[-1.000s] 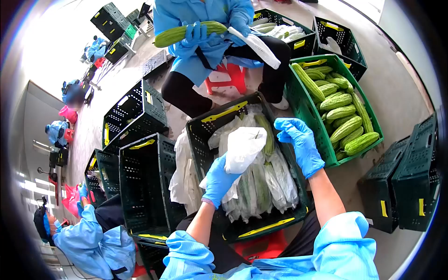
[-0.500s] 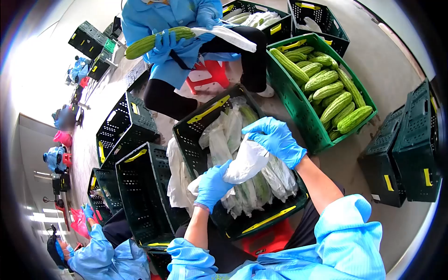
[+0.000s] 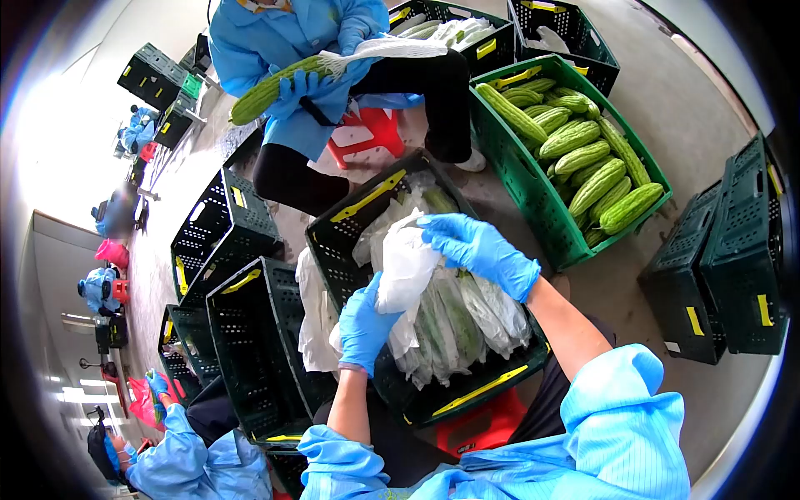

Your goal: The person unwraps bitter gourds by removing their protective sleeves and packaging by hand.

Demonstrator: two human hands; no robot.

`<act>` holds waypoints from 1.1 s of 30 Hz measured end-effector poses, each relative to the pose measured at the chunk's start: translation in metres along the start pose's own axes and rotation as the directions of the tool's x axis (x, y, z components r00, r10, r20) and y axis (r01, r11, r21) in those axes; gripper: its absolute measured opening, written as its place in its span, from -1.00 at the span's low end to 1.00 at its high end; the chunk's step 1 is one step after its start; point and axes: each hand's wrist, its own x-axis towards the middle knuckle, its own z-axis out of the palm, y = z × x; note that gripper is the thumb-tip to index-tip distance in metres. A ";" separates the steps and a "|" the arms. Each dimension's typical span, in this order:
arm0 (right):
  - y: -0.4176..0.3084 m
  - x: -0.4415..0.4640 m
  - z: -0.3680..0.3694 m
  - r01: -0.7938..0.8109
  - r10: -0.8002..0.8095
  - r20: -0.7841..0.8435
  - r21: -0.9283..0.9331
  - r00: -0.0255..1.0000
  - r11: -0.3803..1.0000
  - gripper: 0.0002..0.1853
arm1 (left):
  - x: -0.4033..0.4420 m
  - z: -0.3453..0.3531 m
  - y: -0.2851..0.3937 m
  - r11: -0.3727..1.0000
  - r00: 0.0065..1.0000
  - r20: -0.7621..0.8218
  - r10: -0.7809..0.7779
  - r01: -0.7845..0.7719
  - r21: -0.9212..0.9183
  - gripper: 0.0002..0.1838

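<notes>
My left hand (image 3: pixel 364 325) grips the lower part of a white plastic bag (image 3: pixel 407 262), which stands up puffed and crumpled; whether it has anything inside is hidden. Gloved in blue, my right hand (image 3: pixel 487 250) has its fingers stretched out, the tips at the bag's upper right edge. Below both hands lies a dark green crate (image 3: pixel 475 392) with several long green vegetables in clear bags (image 3: pixel 454 329). More white bags (image 3: pixel 319 321) drape over the crate's left side.
Opposite, a co-worker (image 3: pixel 287 50) holds a bitter melon (image 3: pixel 279 89) with white netting at one end. A green crate (image 3: pixel 533 204) of bitter melons stands right of my crate. Dark crates (image 3: pixel 267 358) stand at left, others (image 3: pixel 737 258) at far right. Another worker (image 3: pixel 196 450) sits lower left.
The white bag has turned from slanting sideways to upright and moved left. My right hand has gone from pinching it to stretched fingers. The co-worker's netting now spreads at the melon's end.
</notes>
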 end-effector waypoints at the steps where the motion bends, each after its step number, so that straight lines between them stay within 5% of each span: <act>1: 0.006 0.000 0.002 -0.013 0.014 0.021 -0.055 1.000 0.998 -0.62 | 0.000 -0.002 0.002 0.998 1.000 0.009 -0.009 0.008 0.057 -0.18; 6: 0.003 -0.003 0.004 -0.209 0.216 0.143 -0.056 0.966 0.976 -0.71 | 0.003 -0.015 0.008 0.988 0.998 -0.027 -0.055 0.058 0.143 -0.21; 13: 0.001 -0.004 0.004 -0.413 0.432 0.054 -0.211 0.900 0.886 -0.73 | 0.001 -0.010 -0.005 0.981 0.993 -0.062 -0.099 0.108 0.161 -0.14; 16: 0.004 -0.005 0.006 -0.409 0.423 0.042 -0.187 0.905 0.893 -0.67 | 0.000 -0.009 -0.002 0.990 0.989 -0.051 -0.140 0.142 0.020 -0.19; 20: 0.000 -0.007 0.011 -0.285 0.288 0.004 -0.131 0.958 0.950 -0.59 | -0.001 0.001 -0.010 0.900 0.983 0.079 -0.166 0.184 -0.396 -0.30; 23: 0.004 -0.003 0.008 -0.289 0.291 0.006 -0.103 0.957 0.952 -0.61 | -0.001 -0.015 0.018 0.861 0.964 0.137 -0.228 0.265 -0.435 -0.40; 28: 0.010 -0.003 0.006 -0.312 0.315 -0.008 -0.170 0.949 0.935 -0.75 | -0.002 -0.018 0.024 0.933 0.975 0.191 -0.116 0.172 -0.315 -0.35; 33: 0.003 -0.003 0.007 -0.333 0.337 -0.028 -0.251 0.941 0.909 -0.72 | -0.004 -0.017 0.030 0.818 0.949 0.305 -0.084 0.241 -0.523 -0.42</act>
